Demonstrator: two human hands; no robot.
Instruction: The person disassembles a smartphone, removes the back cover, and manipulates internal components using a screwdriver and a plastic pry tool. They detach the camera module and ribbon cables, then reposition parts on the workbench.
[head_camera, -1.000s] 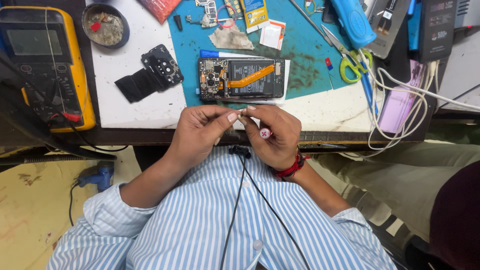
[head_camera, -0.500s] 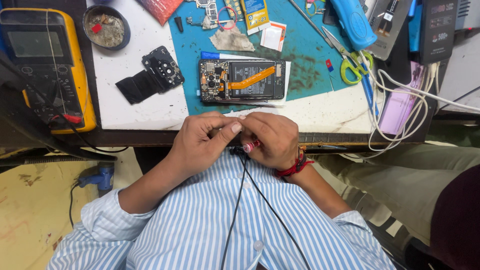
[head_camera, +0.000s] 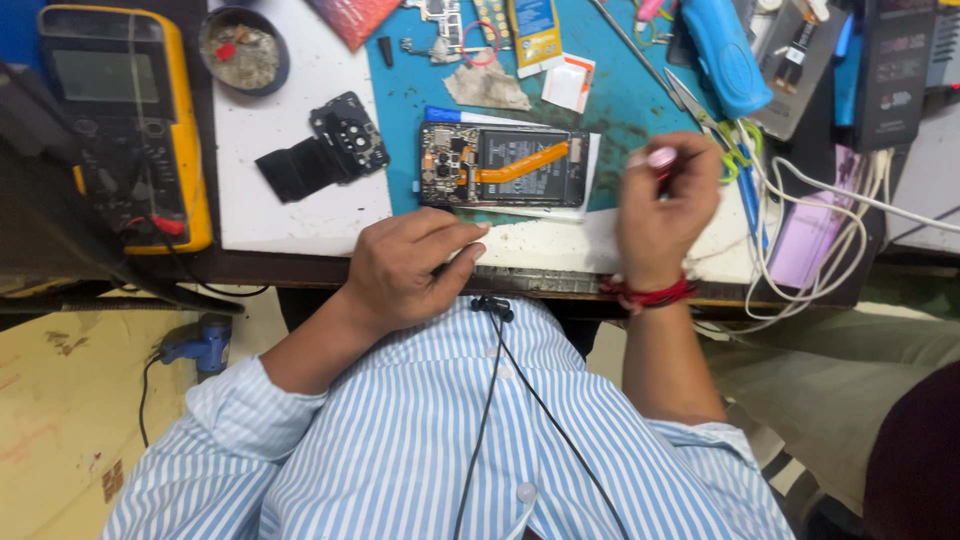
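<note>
An opened phone (head_camera: 505, 166) with an orange flex cable lies on the blue mat (head_camera: 600, 100) at the table's middle. My left hand (head_camera: 405, 268) rests at the table's front edge just below the phone, fingers loosely curled, holding nothing that I can see. My right hand (head_camera: 665, 205) is raised to the right of the phone, closed around a small pink-tipped tool (head_camera: 660, 157). A red band circles that wrist. A black earphone wire (head_camera: 492, 305) hangs down my striped shirt.
A yellow multimeter (head_camera: 125, 120) stands at the left. A black camera-cover part (head_camera: 325, 150) lies on the white board. A round dish (head_camera: 243, 45), green-handled scissors (head_camera: 712, 125), a blue tool (head_camera: 725, 55) and white cables (head_camera: 830, 235) crowd the back and right.
My hands were together at my chest by the table edge. They have parted: the right hand rose up and right with the pink-tipped tool, the left stayed near the edge.
</note>
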